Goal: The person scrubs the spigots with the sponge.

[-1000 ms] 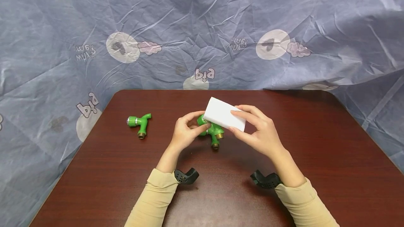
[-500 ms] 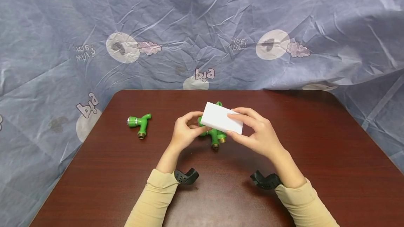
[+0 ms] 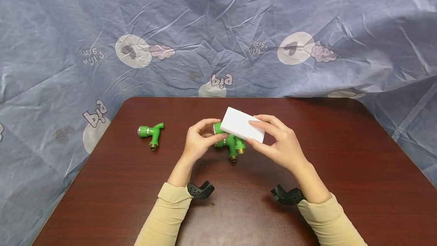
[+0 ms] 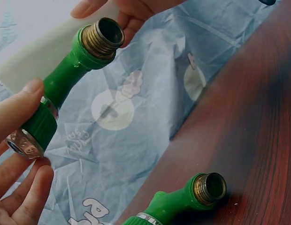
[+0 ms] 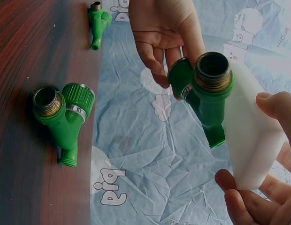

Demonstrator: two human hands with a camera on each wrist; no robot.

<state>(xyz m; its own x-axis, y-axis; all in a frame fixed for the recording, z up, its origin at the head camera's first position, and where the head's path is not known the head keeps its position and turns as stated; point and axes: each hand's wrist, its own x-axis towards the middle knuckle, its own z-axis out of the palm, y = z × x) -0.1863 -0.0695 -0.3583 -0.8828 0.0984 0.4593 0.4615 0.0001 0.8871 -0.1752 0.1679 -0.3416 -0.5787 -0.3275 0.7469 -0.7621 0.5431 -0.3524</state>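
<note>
My left hand grips a green faucet by its ribbed knob, thumb on one side and fingers on the other. The brass threaded end of this faucet points away from the hand. In my right hand is a white sponge block, pinched between thumb and fingers. The sponge lies against the side of the held faucet in the right wrist view and covers much of it in the head view. Beneath the hands, a second green faucet lies on the table.
Another green faucet lies on the dark red wooden table, to the left of the hands. A wrinkled blue-grey printed cloth hangs behind the table's far edge. Black wrist mounts sit at both cuffs.
The sponge went left and down over the held faucet, then back up and right, with the right hand moving along. The held faucet shifts slightly in the left hand. The table faucets stay put.
</note>
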